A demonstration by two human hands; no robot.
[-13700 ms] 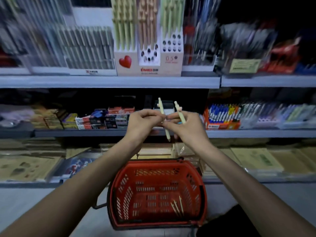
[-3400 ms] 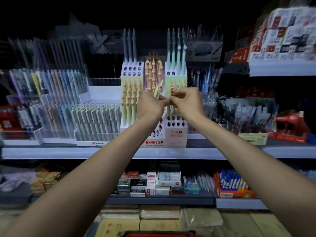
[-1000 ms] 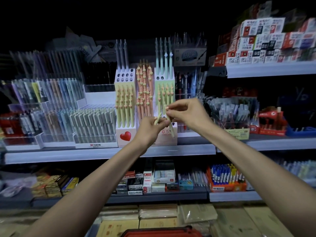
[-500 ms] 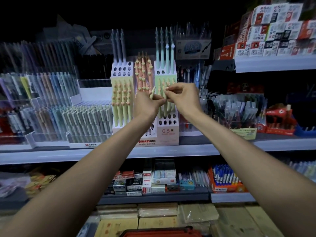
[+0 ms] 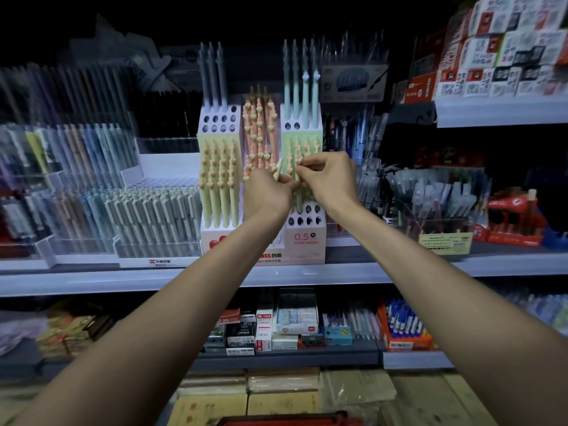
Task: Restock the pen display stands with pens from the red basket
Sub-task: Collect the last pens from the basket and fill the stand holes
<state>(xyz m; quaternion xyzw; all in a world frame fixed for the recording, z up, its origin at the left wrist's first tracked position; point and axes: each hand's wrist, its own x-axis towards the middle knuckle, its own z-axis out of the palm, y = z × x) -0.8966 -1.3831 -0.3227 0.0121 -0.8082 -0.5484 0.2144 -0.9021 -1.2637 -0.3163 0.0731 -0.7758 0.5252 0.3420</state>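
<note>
While a pale pen (image 5: 279, 170) is gripped by the left hand (image 5: 266, 196), a second pen (image 5: 298, 196) is pinched by the right hand (image 5: 331, 179).

The grey metal shelf (image 5: 92, 282) before me carries a white cardboard pen display stand (image 5: 304, 244) mid-length, clear plastic pen trays (image 5: 153, 216) leftward, and red boxes (image 5: 507, 222) rightward.

Pen display stand (image 5: 304, 241) is on the shelf (image 5: 92, 282), pen trays (image 5: 153, 219) left of it, pen tubs (image 5: 436, 207) right. Left hand (image 5: 267, 195) and right hand (image 5: 332, 179), a pen (image 5: 279, 170) in each, sit just in front. Basket (image 5: 289, 422) is down below.
</note>
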